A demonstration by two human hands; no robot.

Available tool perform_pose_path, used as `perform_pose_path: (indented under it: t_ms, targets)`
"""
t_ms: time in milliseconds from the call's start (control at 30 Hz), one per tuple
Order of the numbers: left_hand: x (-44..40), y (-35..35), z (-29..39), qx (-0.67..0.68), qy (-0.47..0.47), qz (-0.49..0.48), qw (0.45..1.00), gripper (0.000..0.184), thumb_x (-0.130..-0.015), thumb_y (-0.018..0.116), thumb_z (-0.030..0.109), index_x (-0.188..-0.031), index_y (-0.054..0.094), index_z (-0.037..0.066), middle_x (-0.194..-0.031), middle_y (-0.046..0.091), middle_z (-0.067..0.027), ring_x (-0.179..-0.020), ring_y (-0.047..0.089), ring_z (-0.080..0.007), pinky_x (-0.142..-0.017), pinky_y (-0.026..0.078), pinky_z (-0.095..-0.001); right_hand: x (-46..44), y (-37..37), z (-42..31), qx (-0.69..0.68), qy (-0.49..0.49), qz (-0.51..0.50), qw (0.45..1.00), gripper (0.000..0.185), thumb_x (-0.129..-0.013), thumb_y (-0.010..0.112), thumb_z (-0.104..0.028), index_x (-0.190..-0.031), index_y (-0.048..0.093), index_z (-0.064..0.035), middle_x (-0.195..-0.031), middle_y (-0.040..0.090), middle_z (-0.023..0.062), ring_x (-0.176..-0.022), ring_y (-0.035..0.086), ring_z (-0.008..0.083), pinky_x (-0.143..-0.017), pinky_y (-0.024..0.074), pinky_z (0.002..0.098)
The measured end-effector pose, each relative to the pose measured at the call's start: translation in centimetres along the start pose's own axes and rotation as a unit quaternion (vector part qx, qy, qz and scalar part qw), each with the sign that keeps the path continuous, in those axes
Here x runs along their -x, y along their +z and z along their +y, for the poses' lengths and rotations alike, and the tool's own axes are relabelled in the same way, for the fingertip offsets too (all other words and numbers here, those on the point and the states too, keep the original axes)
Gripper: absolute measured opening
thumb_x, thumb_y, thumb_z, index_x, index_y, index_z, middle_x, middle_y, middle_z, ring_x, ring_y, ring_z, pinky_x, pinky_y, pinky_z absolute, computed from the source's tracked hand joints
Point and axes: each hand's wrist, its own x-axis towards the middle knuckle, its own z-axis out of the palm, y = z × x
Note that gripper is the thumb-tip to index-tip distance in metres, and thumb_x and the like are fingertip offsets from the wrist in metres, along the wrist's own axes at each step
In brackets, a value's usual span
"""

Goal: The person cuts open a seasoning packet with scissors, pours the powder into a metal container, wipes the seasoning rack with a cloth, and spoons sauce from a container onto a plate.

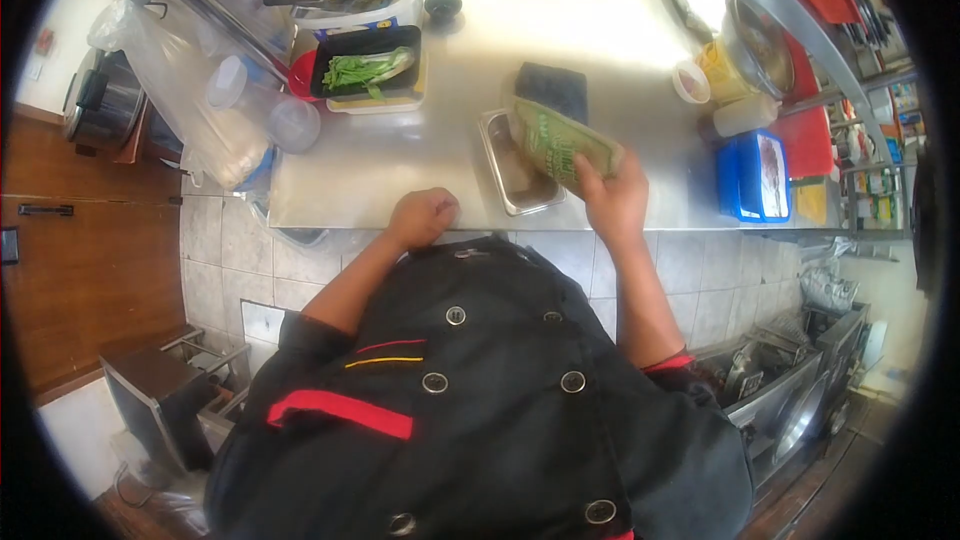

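Note:
My right hand (pixel 613 198) grips a greenish-tan packet (pixel 565 145) with green print, holding it tilted by its near end. Beneath the packet stands a small rectangular steel pan (pixel 537 202); the packet hides part of its inside, where something brownish shows. Just behind the packet lies a folded dark blue cloth (pixel 555 87). My left hand (pixel 424 217) rests at the front edge of the steel table, its fingers curled into a fist with nothing showing in them.
At the back left, a black tray (pixel 325 53) of green leaves sits near a white tub (pixel 400 17) with utensils and a small black cup (pixel 442 7). Plastic containers (pixel 293 126) stand on the left. To the right are a blue box (pixel 738 180) and a squeeze bottle (pixel 745 114).

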Motion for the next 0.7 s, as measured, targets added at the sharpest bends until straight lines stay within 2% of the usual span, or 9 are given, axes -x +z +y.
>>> perform_pose_path:
  t_ms: [100, 267, 367, 433, 500, 533, 600, 633, 700]
  targets:
    - [-0.2, 0.1, -0.1, 0.004, 0.011, 0.002, 1.0, 0.024, -0.087, 0.06, 0.03, -0.093, 0.069, 0.009, -0.086, 0.069, -0.0144, -0.081, 0.066, -0.033, -0.074, 0.051, -0.0422, 0.1, -0.2, 0.2, 0.046, -0.017, -0.009, 0.999, 0.041, -0.081, 0.076, -0.024, -0.106, 0.06, 0.0037, -0.092, 0.067, 0.0246, -0.086, 0.066, 0.0403, -0.075, 0.0528, 0.0422]
    - [-0.2, 0.0, 0.1, 0.0, 0.038, 0.008, 0.999, 0.024, -0.087, 0.059, 0.03, -0.093, 0.069, 0.009, -0.086, 0.069, -0.0142, -0.08, 0.066, -0.0332, -0.074, 0.051, -0.0422, 0.5, -0.9, -0.8, 0.032, 0.003, -0.002, 0.999, 0.039, -0.081, 0.075, -0.023, -0.106, 0.061, 0.0032, -0.093, 0.067, 0.0242, -0.087, 0.067, 0.0399, -0.075, 0.0528, 0.0416]
    - [-0.1, -0.1, 0.1, -0.004, -0.01, -0.01, 1.0, 0.024, -0.086, 0.059, 0.03, -0.093, 0.069, 0.009, -0.085, 0.069, -0.014, -0.08, 0.066, -0.0331, -0.074, 0.051, -0.042, 0.4, -1.0, -0.8, 0.021, 0.021, -0.006, 1.0, 0.037, -0.082, 0.074, -0.022, -0.107, 0.061, 0.0029, -0.093, 0.068, 0.0237, -0.086, 0.067, 0.0381, -0.075, 0.0527, 0.0403]
    - [-0.2, 0.1, -0.1, -0.008, 0.018, 0.0, 1.0, 0.024, -0.086, 0.06, 0.03, -0.094, 0.069, 0.009, -0.085, 0.069, -0.0138, -0.08, 0.066, -0.0325, -0.074, 0.051, -0.042, 0.5, -1.1, -0.3, 0.013, 0.034, -0.013, 0.999, 0.037, -0.082, 0.074, -0.021, -0.107, 0.06, 0.0028, -0.093, 0.068, 0.0233, -0.085, 0.068, 0.0364, -0.075, 0.0526, 0.0391]
    - [-0.3, -0.1, 0.2, -0.007, 0.003, -0.011, 1.0, 0.025, -0.086, 0.06, 0.031, -0.094, 0.069, 0.009, -0.085, 0.07, -0.0138, -0.08, 0.066, -0.0324, -0.074, 0.051, -0.0419, 0.6, -0.6, 1.5, -0.041, 0.065, 0.014, 0.997, 0.036, -0.083, 0.073, -0.019, -0.108, 0.06, 0.0031, -0.093, 0.069, 0.0194, -0.086, 0.068, 0.0304, -0.077, 0.0515, 0.0362]
    - [-0.2, -0.2, 0.2, -0.006, -0.015, -0.022, 1.0, 0.025, -0.086, 0.06, 0.031, -0.095, 0.069, 0.009, -0.085, 0.07, -0.0138, -0.081, 0.066, -0.0323, -0.075, 0.051, -0.0419, 0.7, -0.5, 2.5, -0.041, 0.066, 0.014, 0.997, 0.036, -0.083, 0.073, -0.019, -0.108, 0.06, 0.0031, -0.093, 0.069, 0.0194, -0.086, 0.068, 0.0304, -0.077, 0.0515, 0.0362]
    - [-0.1, -0.3, 0.3, -0.004, -0.011, -0.017, 1.0, 0.026, -0.086, 0.06, 0.031, -0.094, 0.069, 0.009, -0.086, 0.07, -0.0139, -0.081, 0.067, -0.0323, -0.075, 0.052, -0.0419, 0.8, -0.4, 5.0, -0.146, 0.16, 0.029, 0.976, 0.034, -0.085, 0.071, -0.017, -0.109, 0.06, 0.0038, -0.098, 0.069, 0.0151, -0.092, 0.067, 0.0262, -0.078, 0.0503, 0.0343]
    - [-0.1, -0.3, 0.4, -0.001, -0.005, -0.013, 1.0, 0.026, -0.086, 0.06, 0.032, -0.094, 0.069, 0.009, -0.086, 0.07, -0.014, -0.081, 0.067, -0.0323, -0.075, 0.052, -0.0418, 1.1, -0.3, 6.5, -0.146, 0.161, 0.029, 0.976, 0.034, -0.085, 0.071, -0.017, -0.109, 0.06, 0.0038, -0.098, 0.069, 0.0151, -0.092, 0.067, 0.0262, -0.078, 0.0503, 0.0343]
    - [-0.2, -0.3, 0.5, -0.003, -0.003, -0.016, 1.0, 0.026, -0.086, 0.06, 0.032, -0.094, 0.069, 0.009, -0.086, 0.07, -0.0142, -0.081, 0.067, -0.0322, -0.074, 0.052, -0.0417, 1.8, 0.1, 9.6, -0.292, 0.226, 0.024, 0.929, 0.034, -0.09, 0.067, -0.017, -0.115, 0.057, 0.0029, -0.105, 0.067, 0.0132, -0.098, 0.065, 0.026, -0.081, 0.0513, 0.0347]
